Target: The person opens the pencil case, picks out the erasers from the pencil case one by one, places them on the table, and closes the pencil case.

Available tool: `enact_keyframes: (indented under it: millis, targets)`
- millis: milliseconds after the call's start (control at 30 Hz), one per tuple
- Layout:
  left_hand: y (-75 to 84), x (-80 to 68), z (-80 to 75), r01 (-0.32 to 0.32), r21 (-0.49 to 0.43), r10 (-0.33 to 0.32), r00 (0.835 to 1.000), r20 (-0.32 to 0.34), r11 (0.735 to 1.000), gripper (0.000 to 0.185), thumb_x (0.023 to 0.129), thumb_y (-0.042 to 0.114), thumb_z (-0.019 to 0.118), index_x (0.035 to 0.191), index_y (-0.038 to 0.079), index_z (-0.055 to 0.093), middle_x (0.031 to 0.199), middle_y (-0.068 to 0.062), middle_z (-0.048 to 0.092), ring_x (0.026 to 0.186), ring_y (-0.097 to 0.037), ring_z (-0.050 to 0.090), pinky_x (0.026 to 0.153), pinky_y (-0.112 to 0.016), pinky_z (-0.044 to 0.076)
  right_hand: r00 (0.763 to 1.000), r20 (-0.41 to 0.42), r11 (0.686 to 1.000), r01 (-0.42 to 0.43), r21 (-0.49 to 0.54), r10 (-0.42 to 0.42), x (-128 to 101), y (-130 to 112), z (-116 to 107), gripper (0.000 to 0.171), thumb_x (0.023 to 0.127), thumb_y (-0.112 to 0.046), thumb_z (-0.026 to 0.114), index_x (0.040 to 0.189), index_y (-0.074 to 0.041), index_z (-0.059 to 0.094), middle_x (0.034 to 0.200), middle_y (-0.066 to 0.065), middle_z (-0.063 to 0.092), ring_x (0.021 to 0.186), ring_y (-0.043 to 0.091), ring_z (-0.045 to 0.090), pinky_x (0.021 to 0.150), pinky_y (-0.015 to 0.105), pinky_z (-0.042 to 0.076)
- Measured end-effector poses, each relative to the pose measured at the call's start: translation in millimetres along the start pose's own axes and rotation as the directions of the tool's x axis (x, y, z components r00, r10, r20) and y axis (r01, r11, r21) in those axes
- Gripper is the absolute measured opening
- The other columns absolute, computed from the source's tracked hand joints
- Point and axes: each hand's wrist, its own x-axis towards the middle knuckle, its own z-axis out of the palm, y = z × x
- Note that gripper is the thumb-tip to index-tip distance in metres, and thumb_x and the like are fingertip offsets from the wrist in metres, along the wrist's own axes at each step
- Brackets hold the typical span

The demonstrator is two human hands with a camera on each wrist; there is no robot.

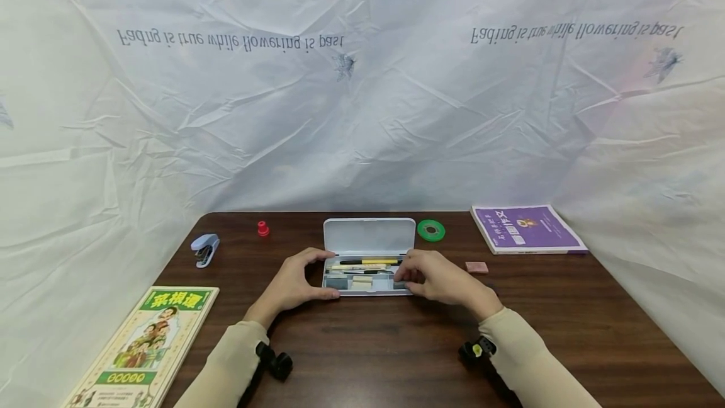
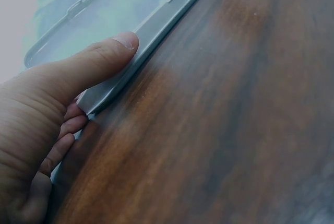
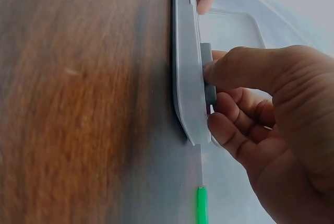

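Hands frame a pale grey plastic pencil case [image 1: 368, 269] lying open in the middle of the dark wooden table [image 1: 396, 345], its lid [image 1: 369, 235] tipped back toward the white sheet. The left hand [image 1: 294, 285] clasps the case's left end, thumb [image 2: 99, 59] along the front wall and fingers wrapped round the corner, seemingly to keep it from sliding. The right hand [image 1: 438, 279] pinches a small dark grey block [image 3: 207, 72] at the right end of the tray, thumb on top and fingers curled beneath; whether it is an eraser or a divider is hard to tell. Pens and a yellow pencil lie lengthwise in the tray, partly hidden by the fingers. Round about sit a blue stapler [image 1: 204, 249], a small red cap [image 1: 263, 228], a green tape roll [image 1: 431, 230], a pink eraser [image 1: 477, 266], a purple book [image 1: 527, 229] and a green-and-cream book [image 1: 148, 348], its lower corner cut off by the frame.
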Motion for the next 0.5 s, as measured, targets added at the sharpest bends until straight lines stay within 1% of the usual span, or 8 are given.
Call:
enact_keyframes:
  millis: [133,333,500]
  targets:
    - [0.2,-0.1,-0.3,-0.003,0.001,0.003,1.0,0.001,1.0,0.082,0.075,0.055,0.103,0.145,0.026,0.073,0.147,0.004,0.069,0.142,-0.027,0.062,0.119,-0.058,0.049,1.0,-0.005,1.0,-0.019,0.016,0.019,0.4,0.1,0.3,0.019,0.098,0.002,0.081,0.109,-0.014,0.083,0.103,-0.006,0.069,0.09,0.013,0.065,0.079,0.033,0.06]
    - [0.1,-0.1,-0.2,-0.002,-0.002,0.002,1.0,0.001,1.0,0.081,0.076,0.054,0.103,0.146,0.026,0.073,0.147,0.003,0.069,0.142,-0.027,0.061,0.119,-0.058,0.049,1.0,-0.022,0.999,-0.014,0.031,0.015,0.0,1.3,1.7,0.022,0.094,0.002,0.083,0.106,-0.017,0.083,0.101,-0.007,0.068,0.09,0.016,0.065,0.079,0.034,0.059]
    - [0.5,-0.2,-0.5,0.0,-0.002,0.0,1.0,0.003,1.0,0.082,0.076,0.055,0.103,0.146,0.026,0.072,0.147,0.004,0.069,0.143,-0.027,0.061,0.119,-0.059,0.049,0.998,-0.053,0.997,-0.031,0.07,0.035,-1.6,1.2,-1.0,0.024,0.091,0.0,0.085,0.104,-0.02,0.082,0.099,-0.009,0.069,0.089,0.014,0.065,0.077,0.031,0.059]
